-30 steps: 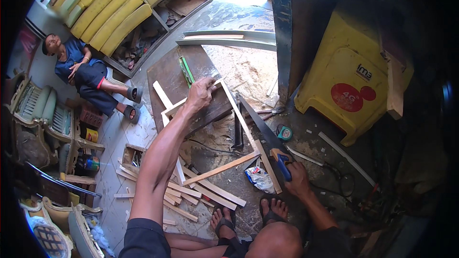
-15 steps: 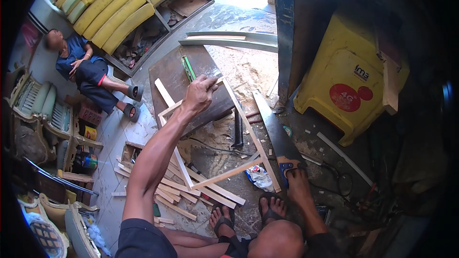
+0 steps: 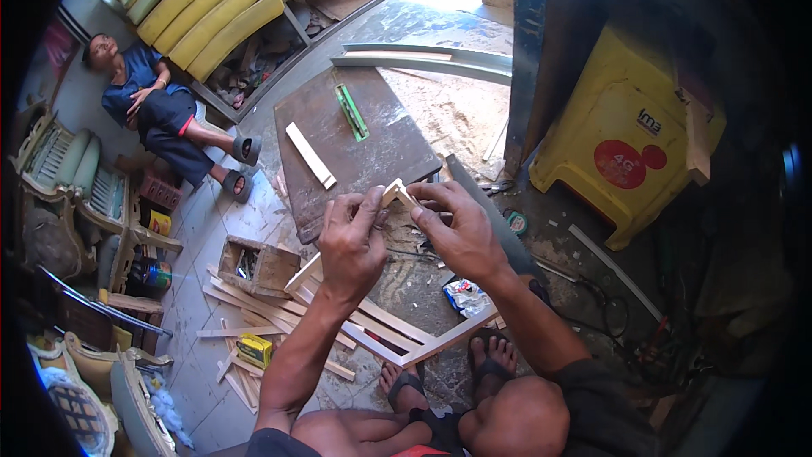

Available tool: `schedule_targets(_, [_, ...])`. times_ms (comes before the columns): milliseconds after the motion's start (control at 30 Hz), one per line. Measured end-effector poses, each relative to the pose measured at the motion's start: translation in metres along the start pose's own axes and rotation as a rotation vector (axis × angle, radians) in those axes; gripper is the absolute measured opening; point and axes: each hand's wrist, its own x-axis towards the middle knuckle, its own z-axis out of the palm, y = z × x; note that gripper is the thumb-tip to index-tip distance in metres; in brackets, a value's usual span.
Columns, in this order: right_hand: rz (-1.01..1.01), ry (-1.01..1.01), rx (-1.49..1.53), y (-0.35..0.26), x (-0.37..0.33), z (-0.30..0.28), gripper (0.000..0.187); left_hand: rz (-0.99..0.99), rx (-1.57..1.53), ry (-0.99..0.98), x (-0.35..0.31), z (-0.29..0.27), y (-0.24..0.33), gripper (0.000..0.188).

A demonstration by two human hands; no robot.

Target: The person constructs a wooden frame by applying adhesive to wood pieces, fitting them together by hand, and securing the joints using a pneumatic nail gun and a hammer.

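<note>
My left hand (image 3: 351, 241) and my right hand (image 3: 461, 228) meet at the far corner of a light wooden frame (image 3: 448, 340). Each closes its fingers on a strip of wood beside the joint. The frame's near corner hangs above my feet, and my forearms cover parts of its sides. Behind my right hand a handsaw (image 3: 501, 222) shows its long dark blade; my right forearm hides much of its handle end. A loose wooden strip (image 3: 309, 155) and a green tool-like object (image 3: 351, 112) lie on the dark low table (image 3: 376, 140) beyond my hands.
Cut wooden strips (image 3: 254, 305) lie on the floor at left, near a wooden box (image 3: 266, 267) and a yellow packet (image 3: 255, 350). A yellow plastic stool (image 3: 584, 178) stands at right. Someone in blue (image 3: 139, 76) sits at far left. Cables and sawdust cover the floor.
My right hand has let go of the saw handle and risen to the frame's far corner. My left hand has come lower and nearer with the frame. The saw stays behind.
</note>
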Motion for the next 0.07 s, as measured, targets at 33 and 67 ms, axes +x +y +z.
schedule_targets(33, [-0.052,0.015,-0.027,0.0047,0.0004,0.0057,0.036,0.002,0.002,0.011,-0.0058,-0.0018,-0.0015,0.046])
schedule_targets(67, [-0.103,0.031,-0.055,0.0122,0.0016,0.0122,0.037,-0.026,0.005,-0.008,-0.0109,-0.0058,-0.0010,0.048])
